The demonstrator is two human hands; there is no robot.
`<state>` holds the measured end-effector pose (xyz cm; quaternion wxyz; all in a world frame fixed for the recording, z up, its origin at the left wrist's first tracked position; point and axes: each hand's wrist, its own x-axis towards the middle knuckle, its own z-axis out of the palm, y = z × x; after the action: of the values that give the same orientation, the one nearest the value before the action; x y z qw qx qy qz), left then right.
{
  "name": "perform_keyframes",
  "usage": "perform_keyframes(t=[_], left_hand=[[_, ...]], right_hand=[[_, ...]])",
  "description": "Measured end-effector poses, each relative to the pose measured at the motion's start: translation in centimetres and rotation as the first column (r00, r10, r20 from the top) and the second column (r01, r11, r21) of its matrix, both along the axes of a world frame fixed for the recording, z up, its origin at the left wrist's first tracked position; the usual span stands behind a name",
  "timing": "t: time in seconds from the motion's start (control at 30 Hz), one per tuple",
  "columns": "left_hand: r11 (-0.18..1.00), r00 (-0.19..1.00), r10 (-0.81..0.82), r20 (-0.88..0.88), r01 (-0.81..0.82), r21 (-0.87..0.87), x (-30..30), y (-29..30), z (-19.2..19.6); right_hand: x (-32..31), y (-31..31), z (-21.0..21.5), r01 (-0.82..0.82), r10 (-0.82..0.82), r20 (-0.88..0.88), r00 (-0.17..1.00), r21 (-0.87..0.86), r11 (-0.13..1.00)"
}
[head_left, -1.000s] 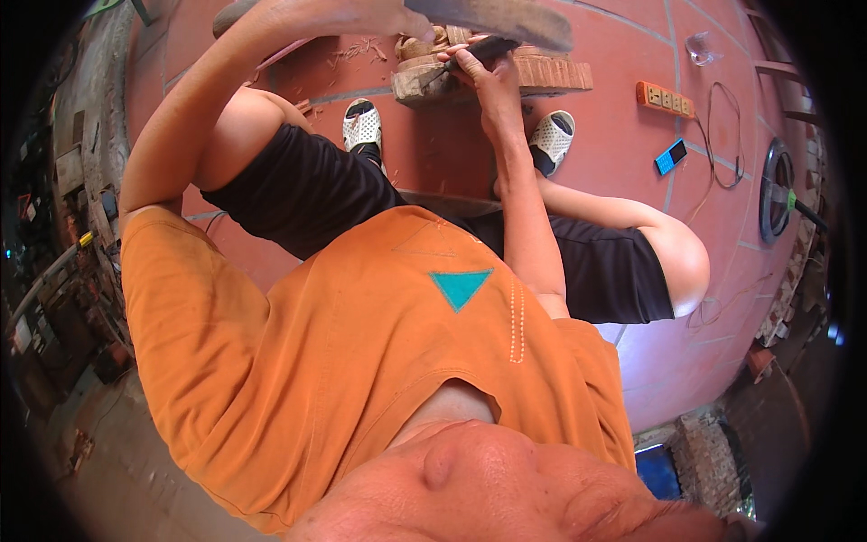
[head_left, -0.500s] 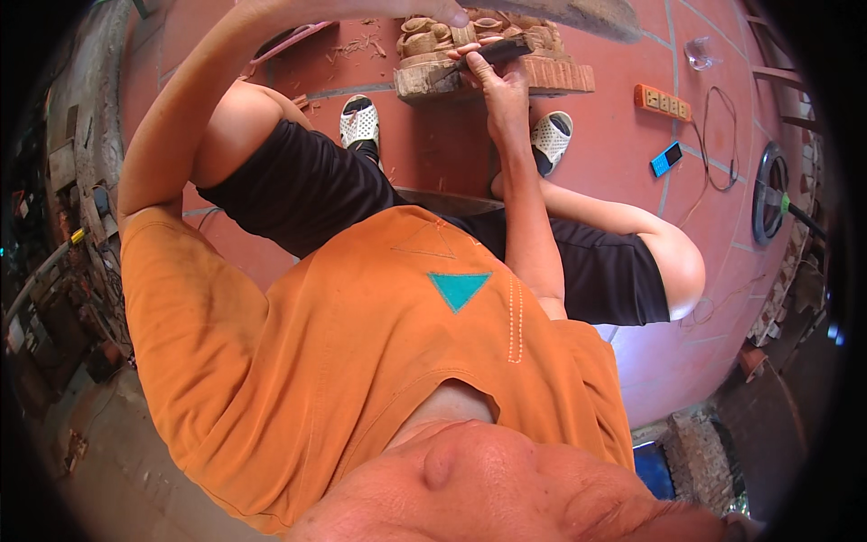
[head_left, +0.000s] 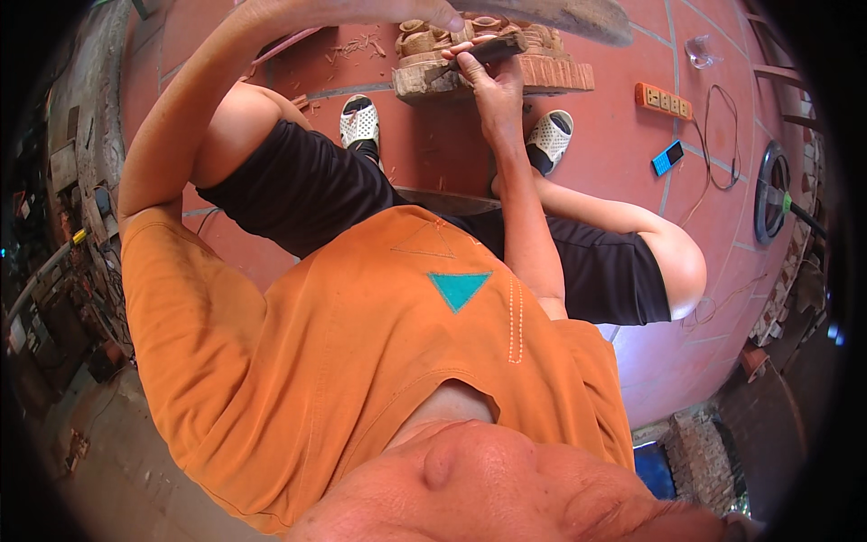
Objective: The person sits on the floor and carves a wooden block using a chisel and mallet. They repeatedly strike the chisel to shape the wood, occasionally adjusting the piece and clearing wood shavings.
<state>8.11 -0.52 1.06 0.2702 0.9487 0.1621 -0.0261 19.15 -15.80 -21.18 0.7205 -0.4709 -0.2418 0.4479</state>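
My left hand [head_left: 420, 10] reaches over from the left at the top edge, closed on a wooden mallet [head_left: 578, 16], a long club-like piece partly cut off by the frame. In my right hand [head_left: 499, 96] is a chisel [head_left: 498, 49] with a dark handle, thumb and fingers around it. Its blade slants down to the left against a carved wooden block [head_left: 551, 78]. Rounded relief carving covers the block's far part, while its near side is a plain rough face. The mallet hangs just above the chisel's handle, apart from it.
Wood shavings [head_left: 361, 43] lie on the red tiled floor left of the block. My feet in white slippers [head_left: 359, 113] flank it. An orange power strip [head_left: 664, 101] with a cord, a blue phone [head_left: 668, 158], a clear glass [head_left: 699, 51] and a round dark-rimmed object [head_left: 771, 192] are at right.
My right hand and the chisel have shifted slightly left, the handle tilting a little. The mallet has moved slightly left. My right foot has edged left.
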Motion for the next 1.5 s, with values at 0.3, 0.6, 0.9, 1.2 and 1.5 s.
perform_keyframes(t=[0.3, 0.6, 0.9, 1.2, 1.5], left_hand=[[0.997, 0.995, -0.033, -0.096, 0.025, -0.079, 0.6, -0.4, 0.1], [0.993, 0.983, -0.120, -0.139, 0.118, -0.017, 1.0, -0.3, -1.2], [0.991, 0.981, -0.117, -0.155, 0.125, 0.047, 0.4, -0.5, -0.4], [0.969, 0.966, -0.231, -0.116, 0.239, 0.058, 0.4, -0.3, -1.7], [0.984, 0.971, -0.178, 0.161, 0.179, 0.009, 0.6, -1.0, 0.5]], right_hand=[[0.1, -0.3, 0.2, -0.004, 0.004, 0.008, 1.000, 0.012, 1.000], [0.4, -0.9, -0.6, 0.032, -0.018, 0.250, 0.968, -0.052, 0.998], [-0.5, -0.1, 0.8, 0.025, -0.014, 0.234, 0.972, -0.045, 0.999], [0.2, -0.7, 2.1, 0.045, 0.037, 0.392, 0.919, -0.200, 0.979], [0.0, 0.0, -0.3, -0.005, 0.013, 0.218, 0.976, -0.040, 0.999]])
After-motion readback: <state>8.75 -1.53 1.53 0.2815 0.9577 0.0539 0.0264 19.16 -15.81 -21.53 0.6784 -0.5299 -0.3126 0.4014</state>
